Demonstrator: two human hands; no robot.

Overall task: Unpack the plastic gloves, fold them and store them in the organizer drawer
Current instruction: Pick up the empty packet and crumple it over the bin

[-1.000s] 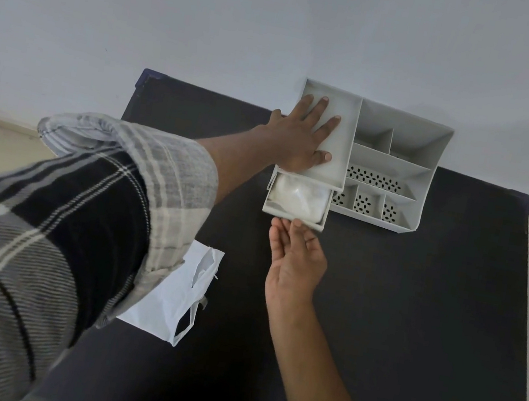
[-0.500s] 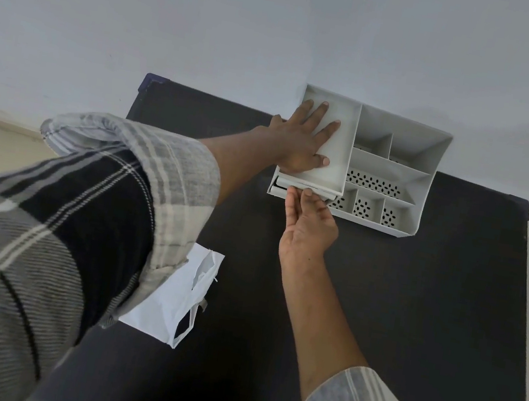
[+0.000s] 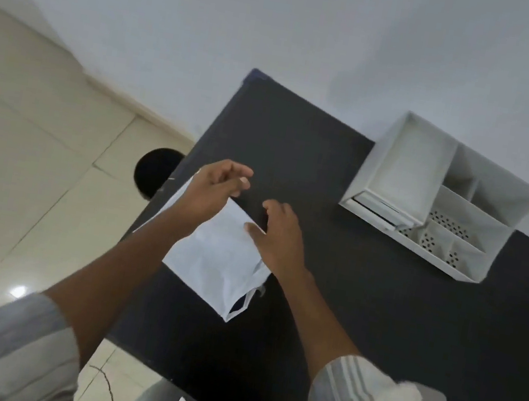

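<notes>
The white organizer [image 3: 404, 163] stands at the table's far right edge against the wall, and its drawer [image 3: 378, 208] is pushed in, so the gloves are hidden. A flat white plastic package [image 3: 215, 258] lies near the left edge of the black table [image 3: 375, 322]. My left hand [image 3: 213, 188] hovers over the package's far end with fingers loosely curled and nothing visibly in it. My right hand [image 3: 280, 234] is spread just above the package's right side, its thumb at the package edge.
A grey wall runs behind the table. Beige floor tiles lie to the left, with a dark round object [image 3: 155, 171] partly hidden behind the table's left edge. Black tabletop stretches between the package and the organizer.
The drawer was pushed shut. Both hands left the organizer and came back over the white package, and my head turned left.
</notes>
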